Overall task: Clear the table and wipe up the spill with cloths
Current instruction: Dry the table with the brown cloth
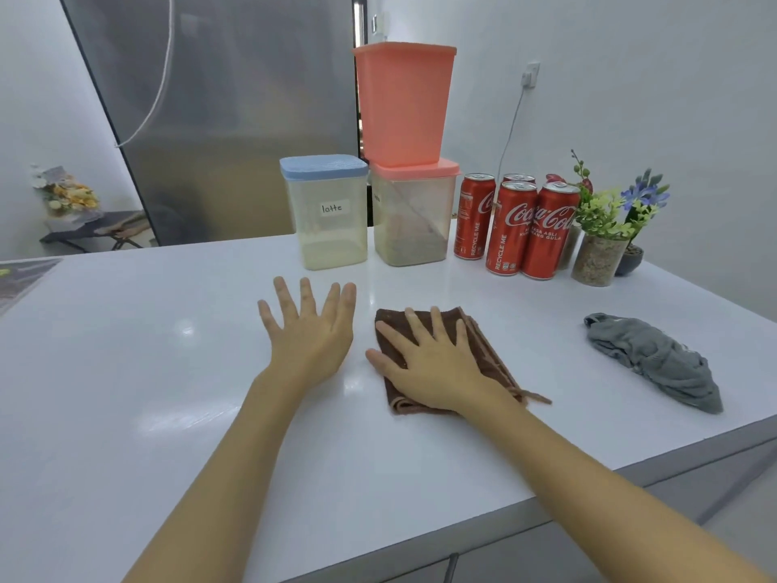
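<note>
left grip (pixel 311 330) flat, right grip (pixel 429 355) flat

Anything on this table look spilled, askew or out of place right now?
No spill shows. The grey cloth lies crumpled near the table's right edge, unlike the folded brown cloth under the right hand.
</note>
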Demonstrator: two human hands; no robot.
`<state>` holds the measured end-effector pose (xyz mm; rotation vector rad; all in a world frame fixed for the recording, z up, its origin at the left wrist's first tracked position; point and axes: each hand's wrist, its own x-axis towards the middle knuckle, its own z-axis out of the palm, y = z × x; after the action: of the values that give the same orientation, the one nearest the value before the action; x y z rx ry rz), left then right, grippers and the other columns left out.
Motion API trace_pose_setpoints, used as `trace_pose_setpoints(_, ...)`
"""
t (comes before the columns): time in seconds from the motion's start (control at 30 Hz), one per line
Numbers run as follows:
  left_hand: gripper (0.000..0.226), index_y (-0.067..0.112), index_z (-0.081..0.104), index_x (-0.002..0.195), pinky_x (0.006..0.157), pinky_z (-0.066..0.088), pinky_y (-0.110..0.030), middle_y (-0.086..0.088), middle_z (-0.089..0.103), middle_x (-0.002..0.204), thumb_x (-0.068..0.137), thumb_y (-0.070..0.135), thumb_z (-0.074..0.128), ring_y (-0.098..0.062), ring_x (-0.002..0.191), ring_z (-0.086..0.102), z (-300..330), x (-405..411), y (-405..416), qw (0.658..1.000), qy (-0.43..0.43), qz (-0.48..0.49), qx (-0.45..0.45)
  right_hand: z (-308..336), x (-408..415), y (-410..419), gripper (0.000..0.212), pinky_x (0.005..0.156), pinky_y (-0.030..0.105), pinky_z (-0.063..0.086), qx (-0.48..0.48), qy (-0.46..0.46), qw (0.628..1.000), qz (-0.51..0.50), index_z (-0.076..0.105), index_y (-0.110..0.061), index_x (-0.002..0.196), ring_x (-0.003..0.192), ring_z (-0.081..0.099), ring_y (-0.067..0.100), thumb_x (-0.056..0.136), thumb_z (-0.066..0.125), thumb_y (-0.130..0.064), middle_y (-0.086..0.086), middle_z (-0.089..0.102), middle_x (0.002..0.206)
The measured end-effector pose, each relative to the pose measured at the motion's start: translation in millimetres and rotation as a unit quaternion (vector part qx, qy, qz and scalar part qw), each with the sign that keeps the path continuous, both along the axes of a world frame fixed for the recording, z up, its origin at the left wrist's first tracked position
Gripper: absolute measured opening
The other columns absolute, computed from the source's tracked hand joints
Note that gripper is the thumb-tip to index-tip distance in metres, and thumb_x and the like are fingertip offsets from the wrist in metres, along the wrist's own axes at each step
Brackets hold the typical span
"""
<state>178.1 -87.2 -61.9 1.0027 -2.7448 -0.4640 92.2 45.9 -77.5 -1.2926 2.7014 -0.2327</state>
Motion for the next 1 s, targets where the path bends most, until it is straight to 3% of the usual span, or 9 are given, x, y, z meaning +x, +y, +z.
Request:
trace_pose_setpoints(0.17,0.06,0.033,0.011,0.15,0.11,-0.02,-0.049,-0.004,-0.001,0.159,0.095,0.053,0.001,-0.026,0.141,-0.026,-8,3,-11,1.0,0.024,0.006,0.014,-7,11,-31,0.064,0.116,0.048,-0.01,-0.015,0.027,0.999,0.026,0.004,-0.036,0.15,0.146,-0.01,0.024,0.093,0.016,-0.063,-0.003,-0.004,0.16)
trace_pose_setpoints(0.27,0.058,0.034,0.012,0.15,0.109,-0.019,-0.053,-0.002,0.003,0.159,0.096,0.052,0.0,-0.025,0.143,-0.022,-10,-4,-11,0.999,-0.032,-0.035,-0.014,-8,28,-2,0.056,0.117,0.045,-0.008,-0.028,0.014,0.996,0.087,0.009,-0.046,0.147,0.147,-0.007,0.014,0.095,0.021,-0.06,-0.014,-0.001,0.158)
trace_pose_setpoints(0.43,0.056,0.032,0.012,0.15,0.107,-0.019,-0.058,-0.001,0.003,0.159,0.097,0.045,0.0,-0.027,0.143,-0.02,-9,-10,-10,0.993,-0.073,-0.069,-0.064,-4,-14,53,0.053,0.115,0.054,-0.007,0.001,0.039,0.999,-0.029,0.007,-0.06,0.14,0.147,-0.004,0.017,0.089,0.02,-0.069,-0.019,0.0,0.158)
trace_pose_setpoints(0.57,0.06,0.028,0.015,0.15,0.107,-0.022,-0.055,-0.002,0.004,0.159,0.096,0.05,0.001,-0.025,0.144,-0.02,-10,-14,-4,0.99,-0.05,-0.07,-0.11,-3,-62,7,0.06,0.115,0.051,-0.007,0.011,0.021,0.993,-0.114,0.007,-0.043,0.148,0.147,-0.003,0.023,0.093,0.017,-0.063,-0.01,0.0,0.159)
trace_pose_setpoints(0.7,0.058,0.025,0.016,0.15,0.108,-0.02,-0.055,-0.003,0.006,0.159,0.098,0.046,0.004,-0.025,0.145,-0.016,-10,-17,0,0.983,-0.048,-0.065,-0.166,-9,-26,-36,0.058,0.116,0.047,-0.006,-0.018,0.036,0.998,-0.05,0.005,-0.03,0.151,0.147,0.0,0.022,0.098,0.015,-0.051,-0.005,0.001,0.16)
trace_pose_setpoints(0.83,0.054,0.024,0.019,0.149,0.109,-0.016,-0.055,-0.003,0.008,0.159,0.099,0.042,0.006,-0.026,0.145,-0.014,-12,-18,10,0.98,-0.055,-0.085,-0.172,-12,10,25,0.051,0.118,0.044,-0.008,-0.038,0.024,0.999,0.025,0.007,-0.044,0.148,0.146,-0.005,0.013,0.099,0.018,-0.05,-0.016,0.001,0.158)
trace_pose_setpoints(1.0,0.053,0.028,0.02,0.148,0.109,-0.019,-0.052,0.001,0.008,0.159,0.099,0.043,0.008,-0.021,0.145,-0.016,-8,-18,19,0.986,-0.017,-0.108,-0.128,-4,-36,99,0.047,0.115,0.052,-0.009,-0.002,0.016,0.994,-0.108,0.006,-0.059,0.14,0.146,-0.005,0.016,0.094,0.016,-0.06,-0.022,0.0,0.157)
